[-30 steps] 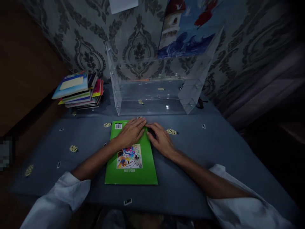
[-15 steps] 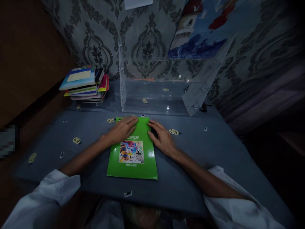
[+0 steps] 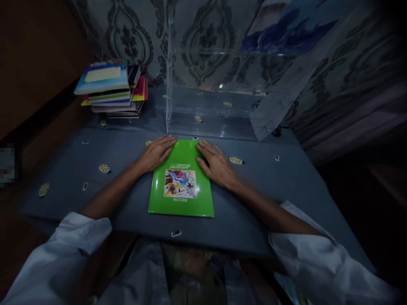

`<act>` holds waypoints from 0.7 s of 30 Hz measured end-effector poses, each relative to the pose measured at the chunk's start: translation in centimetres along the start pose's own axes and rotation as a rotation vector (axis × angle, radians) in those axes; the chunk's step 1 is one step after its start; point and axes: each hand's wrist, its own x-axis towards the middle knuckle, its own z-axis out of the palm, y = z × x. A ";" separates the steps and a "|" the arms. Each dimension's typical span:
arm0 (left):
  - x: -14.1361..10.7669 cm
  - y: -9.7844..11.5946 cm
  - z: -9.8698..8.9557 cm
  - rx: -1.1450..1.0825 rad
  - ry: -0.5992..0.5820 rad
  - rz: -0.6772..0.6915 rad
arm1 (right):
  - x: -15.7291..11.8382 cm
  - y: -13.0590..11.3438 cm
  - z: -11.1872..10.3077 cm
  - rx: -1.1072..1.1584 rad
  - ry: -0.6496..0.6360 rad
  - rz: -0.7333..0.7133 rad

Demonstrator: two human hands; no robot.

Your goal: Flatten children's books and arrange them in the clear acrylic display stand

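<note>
A green book with a colourful picture on its cover lies flat on the table in front of me, its printed title upside down from where I sit. Along its far left edge rests my left hand, fingers stretched out and lying over the margin. My right hand lies at the far right edge, fingers extended with the thumb a little apart, touching the cover's side. Neither hand is wrapped round the book.
Behind the book stands a clear acrylic rack near the patterned wall. A stack of books sits at the back left of the table, which has a dark printed cloth. A painting hangs above the rack.
My left hand has slid left, off the cover's middle to its edge, uncovering more of the title. My right hand stays at the right edge. The view has tipped downward.
</note>
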 end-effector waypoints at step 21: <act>0.1 0.2 -0.1 -0.034 -0.031 -0.050 | -13.2 -5.5 -1.9 0.138 0.045 -0.250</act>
